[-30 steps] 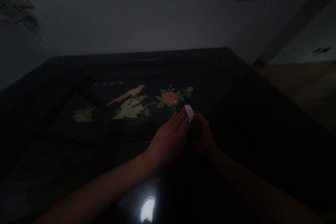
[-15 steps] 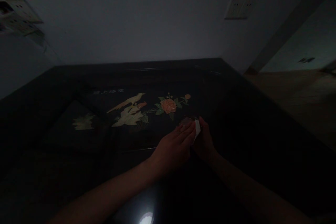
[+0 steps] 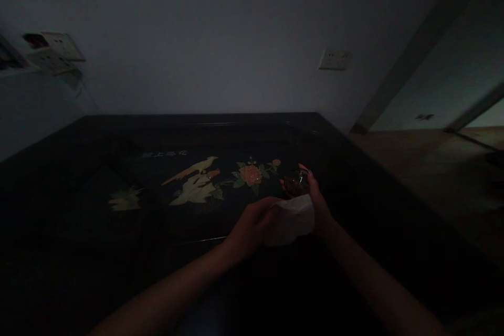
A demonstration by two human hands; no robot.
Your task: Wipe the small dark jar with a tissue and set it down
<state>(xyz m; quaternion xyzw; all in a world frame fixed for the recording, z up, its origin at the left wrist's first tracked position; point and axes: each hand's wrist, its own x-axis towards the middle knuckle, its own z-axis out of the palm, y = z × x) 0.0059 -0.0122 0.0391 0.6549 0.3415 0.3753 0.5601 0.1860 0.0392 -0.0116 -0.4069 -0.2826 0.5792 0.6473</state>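
Left hand [image 3: 254,226] gripping white tissue [image 3: 293,219], both on the near side of the flower picture [image 3: 251,175], tissue nearer and to its right. Right hand [image 3: 318,202] curled around a shiny see-through thing, probably a glass [image 3: 295,181], too dark to be sure, right of the flower picture. Dark tabletop [image 3: 220,134] around the flower picture; bird picture [image 3: 193,169] to its left.

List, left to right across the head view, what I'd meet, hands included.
Left wall sockets, pale leaf-like decoration, yellowish bird design, left hand, white tissue, right hand, brownish floor.
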